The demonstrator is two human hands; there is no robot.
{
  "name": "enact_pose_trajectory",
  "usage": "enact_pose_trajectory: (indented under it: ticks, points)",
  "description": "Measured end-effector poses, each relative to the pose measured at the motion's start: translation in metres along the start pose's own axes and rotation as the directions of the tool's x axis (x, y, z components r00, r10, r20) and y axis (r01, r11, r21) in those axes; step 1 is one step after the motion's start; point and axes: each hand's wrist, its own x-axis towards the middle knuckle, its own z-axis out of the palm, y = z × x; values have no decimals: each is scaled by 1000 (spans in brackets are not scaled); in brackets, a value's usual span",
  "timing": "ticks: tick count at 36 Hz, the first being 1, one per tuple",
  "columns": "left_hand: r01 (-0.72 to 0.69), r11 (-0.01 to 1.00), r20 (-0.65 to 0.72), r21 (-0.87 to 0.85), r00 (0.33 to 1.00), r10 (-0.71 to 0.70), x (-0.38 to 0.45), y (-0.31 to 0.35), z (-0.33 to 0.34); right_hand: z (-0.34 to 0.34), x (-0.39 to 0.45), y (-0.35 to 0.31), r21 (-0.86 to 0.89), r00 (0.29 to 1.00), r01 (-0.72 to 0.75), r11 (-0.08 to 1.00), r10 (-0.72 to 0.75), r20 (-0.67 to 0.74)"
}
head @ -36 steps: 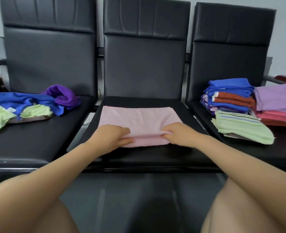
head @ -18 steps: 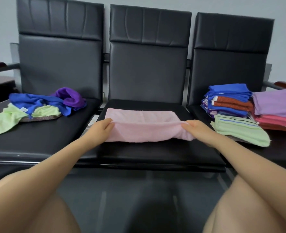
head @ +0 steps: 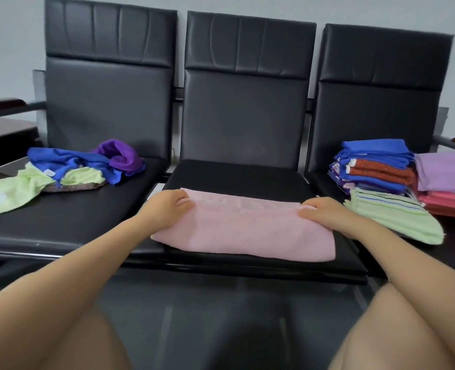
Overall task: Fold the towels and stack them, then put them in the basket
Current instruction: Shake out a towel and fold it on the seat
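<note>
A pink towel (head: 247, 231) lies folded into a long strip across the front of the middle black seat (head: 237, 174). My left hand (head: 167, 206) grips its far left corner with curled fingers. My right hand (head: 325, 210) pinches the far right corner. On the right seat stand stacks of folded towels: a blue and orange stack (head: 373, 164), a lilac and pink stack (head: 448, 180), and a folded light green striped towel (head: 392, 217) in front. No basket is in view.
Unfolded towels lie heaped on the left seat: a blue one (head: 68, 161), a purple one (head: 119, 156) and light green ones (head: 12, 193). Wooden armrests (head: 3, 102) flank the bench. My knees fill the lower corners.
Both hands took the near edge of the pink towel, spread apart to its corners and carried it over to the far edge, folding the towel in half. The camera moved closer.
</note>
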Motion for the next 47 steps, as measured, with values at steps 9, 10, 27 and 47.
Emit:
enact_pose_trajectory:
  ticks: [9,10,27,47]
  points:
    - [-23,998,-24,50,999,25,47,-5,11,4,39,8,137,988,-52,989,71,-140]
    - [-17,999,-36,51,999,18,52,-5,15,5,45,10,162,982,-52,985,81,-173]
    - [170,976,-161,140,976,-147,121,-46,54,45,116,33,-21,957,-140,990,129,-261]
    - [371,929,63,-9,927,-369,102,-33,35,25,93,28,-157,901,-413,897,377,-214]
